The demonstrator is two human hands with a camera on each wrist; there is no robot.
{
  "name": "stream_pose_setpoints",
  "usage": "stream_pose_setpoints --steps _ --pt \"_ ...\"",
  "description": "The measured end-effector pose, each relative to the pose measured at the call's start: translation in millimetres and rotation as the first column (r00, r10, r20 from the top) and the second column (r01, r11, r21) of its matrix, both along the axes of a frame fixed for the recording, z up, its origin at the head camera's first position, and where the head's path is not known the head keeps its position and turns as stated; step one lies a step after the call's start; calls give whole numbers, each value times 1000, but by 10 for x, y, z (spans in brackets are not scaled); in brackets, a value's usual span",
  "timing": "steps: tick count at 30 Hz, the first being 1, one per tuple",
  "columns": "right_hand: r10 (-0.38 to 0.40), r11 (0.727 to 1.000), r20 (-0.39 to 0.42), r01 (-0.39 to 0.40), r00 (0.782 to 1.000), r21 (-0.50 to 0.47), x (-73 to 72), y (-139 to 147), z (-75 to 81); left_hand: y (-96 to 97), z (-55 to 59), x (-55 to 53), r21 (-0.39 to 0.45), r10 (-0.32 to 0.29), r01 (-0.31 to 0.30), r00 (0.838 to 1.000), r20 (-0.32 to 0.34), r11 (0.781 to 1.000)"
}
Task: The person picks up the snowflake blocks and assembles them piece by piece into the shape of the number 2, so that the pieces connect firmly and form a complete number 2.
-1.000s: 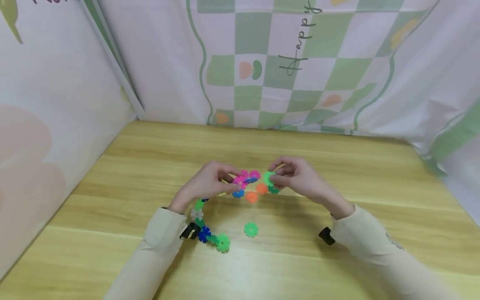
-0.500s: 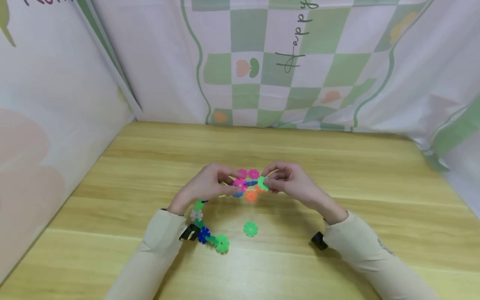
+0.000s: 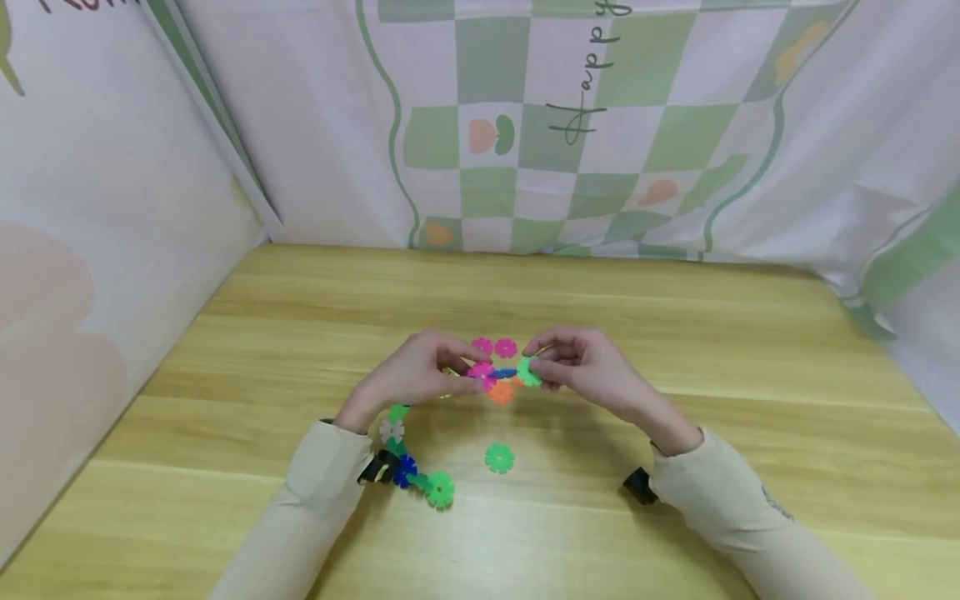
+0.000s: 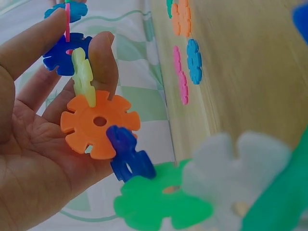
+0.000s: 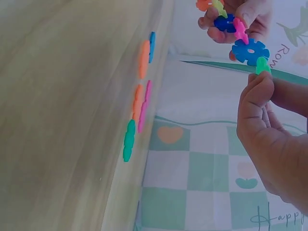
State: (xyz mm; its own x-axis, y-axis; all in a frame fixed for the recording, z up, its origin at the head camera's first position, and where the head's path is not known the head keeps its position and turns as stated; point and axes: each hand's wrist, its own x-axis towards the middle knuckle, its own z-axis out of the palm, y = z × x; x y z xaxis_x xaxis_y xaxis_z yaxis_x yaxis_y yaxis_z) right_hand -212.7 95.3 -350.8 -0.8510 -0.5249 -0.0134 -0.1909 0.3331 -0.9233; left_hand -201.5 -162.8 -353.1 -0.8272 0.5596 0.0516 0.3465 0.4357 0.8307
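My left hand (image 3: 416,371) pinches a pink flower-shaped snap disc (image 3: 482,377) in a chain of interlocked discs. A blue disc (image 5: 250,51) sticks out from the pink one toward my right hand (image 3: 596,362). My right thumb and fingers pinch a light green disc (image 3: 529,373), its edge right at the blue disc's rim. In the left wrist view the chain runs past the palm through yellow (image 4: 83,77), orange (image 4: 79,126), dark blue (image 4: 130,156) and green discs (image 4: 149,202). Its far end, another light green disc (image 3: 440,490), hangs near the left sleeve.
A loose green disc (image 3: 498,457) lies on the wooden table (image 3: 675,333) in front of the hands. Beyond them lie pink discs (image 3: 506,348), an orange disc (image 3: 501,392) and a few more. Patterned cloth (image 3: 525,200) rises behind the table.
My right hand has moved left, bringing the light green disc from apart to the blue disc's edge. The left hand has stayed nearly in place with the chain.
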Motion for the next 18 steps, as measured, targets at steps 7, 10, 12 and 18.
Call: stream_pose_setpoints --steps 7,10,12,18 --pt "-6 1000 2 6 1000 -1 7 1 1 -8 -1 -8 -19 10 -10 1000 6 1000" --pt "-6 1000 4 6 1000 -2 7 -1 -8 -8 -9 -13 -18 7 -7 1000 7 1000" --pt "-8 1000 5 8 1000 -1 7 -3 -12 -7 -15 -16 -14 7 -7 1000 8 1000" --pt "-12 1000 1 12 1000 7 6 -10 -14 -5 -17 -16 -17 23 -23 1000 9 1000"
